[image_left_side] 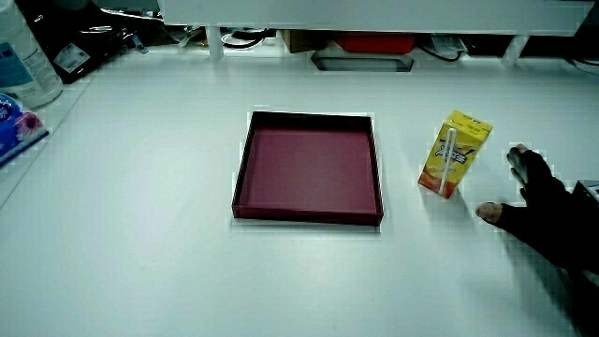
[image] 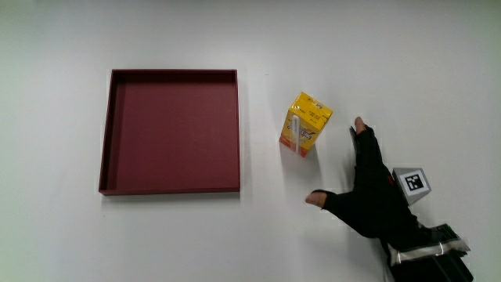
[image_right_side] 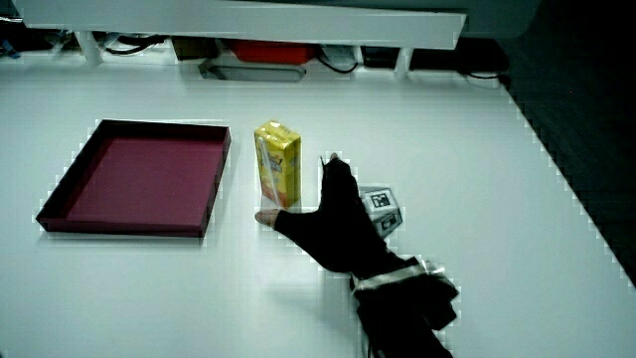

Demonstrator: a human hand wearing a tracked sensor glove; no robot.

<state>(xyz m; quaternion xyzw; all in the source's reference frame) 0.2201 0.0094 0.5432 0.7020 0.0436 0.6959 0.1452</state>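
The gloved hand (image: 368, 192) is beside the carton, a little nearer to the person, with thumb and fingers spread wide and nothing in them. It does not touch the carton. A patterned cube (image: 412, 184) sits on its back.
A shallow dark red tray (image: 109, 133) with nothing in it lies on the table beside the carton, away from the hand. A bottle (image_left_side: 23, 56) and small items stand at the table's edge in a side view. A low partition (image_right_side: 248, 20) runs along the table.
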